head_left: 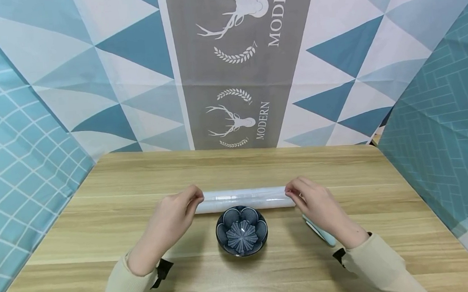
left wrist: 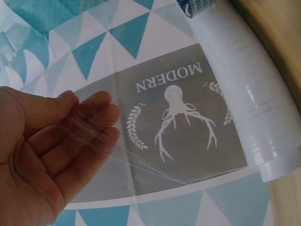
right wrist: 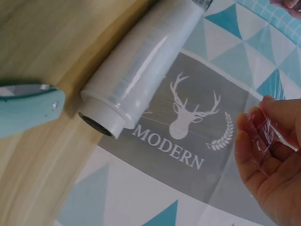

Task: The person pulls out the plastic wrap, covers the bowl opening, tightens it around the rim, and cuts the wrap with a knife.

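A roll of cling film (head_left: 244,199) lies crosswise on the table, beyond a dark blue bowl (head_left: 243,244) with a petal pattern. Clear film (left wrist: 141,162) stretches off the roll up to both hands. My left hand (head_left: 172,217) pinches one corner of it between thumb and fingers, with the film bunched at the fingertips in the left wrist view. At the other corner, my right hand (head_left: 318,203) pinches crumpled film (right wrist: 265,132) in the same way. In the head view the hands overlap the two ends of the roll, which hide behind the fingers.
A light teal-handled tool (head_left: 325,235), partly hidden under the right hand in the head view, lies on the wooden table (head_left: 137,176) to the right of the bowl. Patterned cloth (head_left: 146,79) hangs along the table's far edge and both sides.
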`<state>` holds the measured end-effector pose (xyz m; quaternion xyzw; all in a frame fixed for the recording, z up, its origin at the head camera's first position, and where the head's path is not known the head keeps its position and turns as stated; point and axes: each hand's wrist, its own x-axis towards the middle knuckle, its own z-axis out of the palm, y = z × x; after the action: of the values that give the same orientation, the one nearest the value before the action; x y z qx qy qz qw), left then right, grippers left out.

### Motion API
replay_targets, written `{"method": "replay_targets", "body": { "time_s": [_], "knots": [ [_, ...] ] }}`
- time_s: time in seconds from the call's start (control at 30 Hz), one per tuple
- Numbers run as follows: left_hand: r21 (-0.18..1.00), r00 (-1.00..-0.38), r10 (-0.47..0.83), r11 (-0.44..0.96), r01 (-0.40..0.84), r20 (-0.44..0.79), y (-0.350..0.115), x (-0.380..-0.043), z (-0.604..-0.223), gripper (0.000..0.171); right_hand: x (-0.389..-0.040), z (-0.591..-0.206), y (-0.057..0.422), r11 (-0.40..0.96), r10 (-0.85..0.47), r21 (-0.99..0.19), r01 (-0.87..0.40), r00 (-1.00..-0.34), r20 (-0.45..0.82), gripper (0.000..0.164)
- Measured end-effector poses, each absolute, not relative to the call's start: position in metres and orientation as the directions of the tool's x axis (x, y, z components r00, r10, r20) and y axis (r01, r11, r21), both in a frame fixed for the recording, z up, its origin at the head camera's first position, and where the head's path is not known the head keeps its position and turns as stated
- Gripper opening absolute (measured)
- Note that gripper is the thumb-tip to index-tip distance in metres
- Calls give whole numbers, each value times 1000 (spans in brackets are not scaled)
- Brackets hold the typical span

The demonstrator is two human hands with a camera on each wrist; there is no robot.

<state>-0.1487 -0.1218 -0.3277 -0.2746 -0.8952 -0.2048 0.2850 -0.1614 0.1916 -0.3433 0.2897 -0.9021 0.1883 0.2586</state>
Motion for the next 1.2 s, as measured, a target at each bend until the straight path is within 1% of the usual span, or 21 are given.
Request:
{"method": "replay_targets", "body": {
  "time_s": [0.23, 0.37, 0.5, 0.67, 0.87, 0.93, 1.1, 1.2],
  "knots": [
    [197, -676, 385, 762, 617, 629, -124, -140, -322, 7, -154, -335, 192, 751, -445, -174, -637, -683, 579, 5],
    [185, -660, 384, 759, 624, 646, -126, -135, -319, 4, -149, -330, 191, 735, -461, -168, -657, -666, 586, 5],
    [170, -643, 381, 761, 627, 664, -127, -131, -316, 8, -145, -328, 190, 726, -472, -157, -670, -651, 595, 5],
    [148, -638, 390, 767, 624, 664, -129, -124, -315, 11, -140, -326, 190, 714, -481, -149, -684, -635, 605, 6],
    [116, -620, 424, 758, 642, 660, -131, -113, -317, 10, -131, -327, 191, 711, -496, -139, -690, -631, 597, 7],
    [106, -610, 438, 750, 653, 660, -132, -110, -319, 12, -127, -327, 192, 718, -506, -117, -686, -629, 591, 7],
    [92, -582, 462, 726, 682, 669, -133, -104, -323, 14, -118, -331, 193, 706, -531, -87, -703, -606, 593, 7],
    [94, -583, 466, 722, 685, 665, -134, -101, -326, 14, -113, -334, 194, 688, -540, -85, -721, -586, 604, 6]
  ]
}}
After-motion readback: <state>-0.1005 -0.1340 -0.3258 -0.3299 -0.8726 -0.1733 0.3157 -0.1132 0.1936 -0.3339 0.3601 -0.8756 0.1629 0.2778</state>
